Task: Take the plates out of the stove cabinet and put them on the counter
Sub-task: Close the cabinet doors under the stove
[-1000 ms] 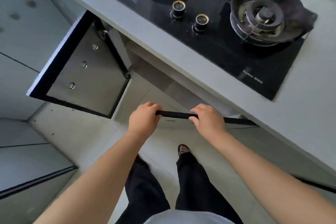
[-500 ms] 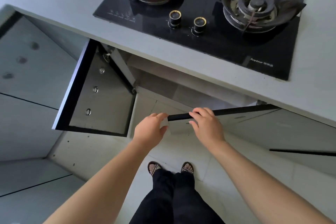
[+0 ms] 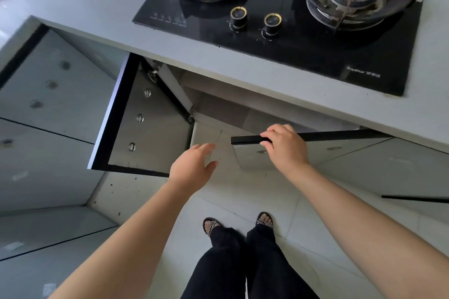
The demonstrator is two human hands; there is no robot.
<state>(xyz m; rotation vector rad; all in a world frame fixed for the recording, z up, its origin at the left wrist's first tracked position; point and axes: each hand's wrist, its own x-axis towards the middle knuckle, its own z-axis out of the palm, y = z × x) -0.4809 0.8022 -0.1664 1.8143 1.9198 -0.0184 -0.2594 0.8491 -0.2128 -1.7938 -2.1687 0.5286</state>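
Both my bare forearms reach forward from the bottom of the view, toward twelve o'clock. My right hand [image 3: 285,147] is farther out, palm down, its fingers [image 3: 268,135] curled over a thin dark edge, knuckles up, the wrist bent slightly toward ten o'clock. My left hand [image 3: 192,165] sits at about eight o'clock from the right one, well apart from it, holding nothing. Its fingers are loosely spread and point toward two o'clock, the thumb splayed out below them, the palm turned partly to the right. Below, between my arms, my legs in dark trousers and my sandalled feet stand on the floor.
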